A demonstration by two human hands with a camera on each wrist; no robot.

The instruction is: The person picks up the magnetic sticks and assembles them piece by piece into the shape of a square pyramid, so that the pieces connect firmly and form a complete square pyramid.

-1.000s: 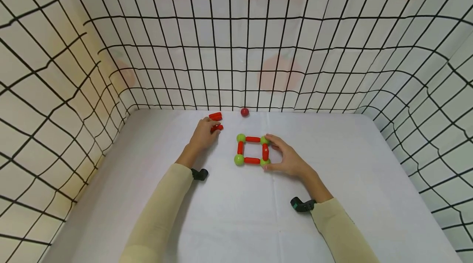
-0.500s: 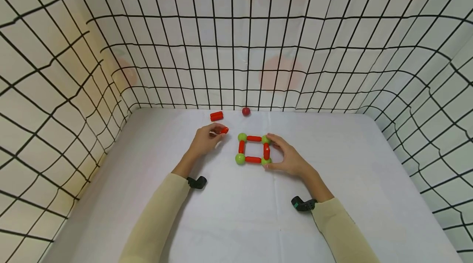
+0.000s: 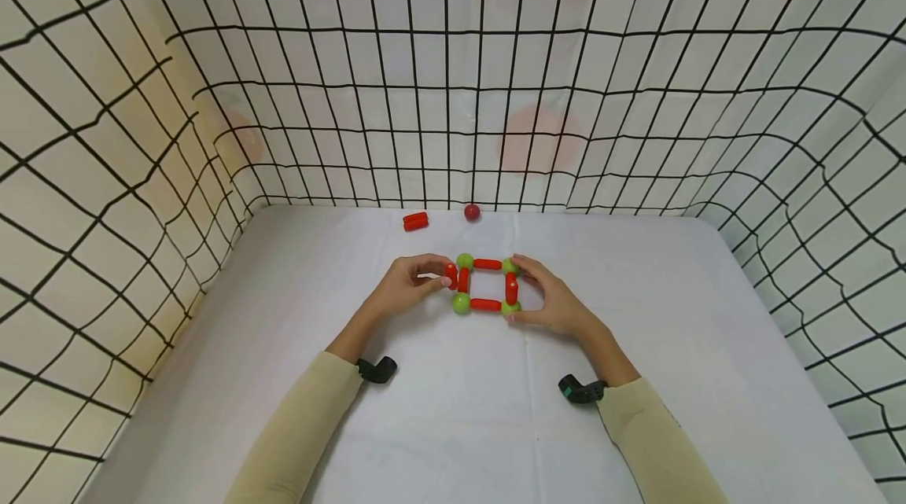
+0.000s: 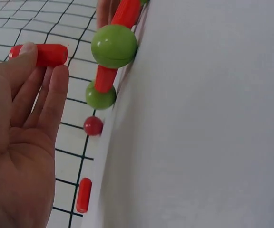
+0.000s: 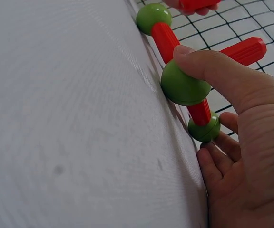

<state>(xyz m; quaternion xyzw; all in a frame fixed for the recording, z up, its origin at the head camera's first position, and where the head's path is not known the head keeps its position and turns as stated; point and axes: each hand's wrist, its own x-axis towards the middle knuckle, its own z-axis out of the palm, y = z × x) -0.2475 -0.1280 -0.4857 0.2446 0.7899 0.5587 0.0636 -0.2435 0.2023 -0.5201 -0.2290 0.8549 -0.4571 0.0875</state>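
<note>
A square frame of red rods (image 3: 485, 305) and green balls (image 3: 462, 303) lies on the white cloth. From its near right ball another red rod (image 5: 247, 50) stands upward. My right hand (image 3: 559, 306) holds the frame's right side, thumb at the near ball and fingers at the far ball. Between thumb and fingertips, my left hand (image 3: 403, 284) pinches a loose red rod (image 4: 51, 54). That rod is close beside the frame's left side, tilted upright in the head view and raised off the cloth in the left wrist view.
A dark red ball (image 3: 472, 212) rests at the back of the table, by the black wire mesh (image 3: 460, 126). Left of it lies more loose red rod (image 3: 415, 221). Mesh walls enclose the back and both sides of the white table (image 3: 453, 425).
Holding the red rod, my left hand has moved from the loose pieces at the back to the left side of the frame. My right hand has stayed in place on the frame.
</note>
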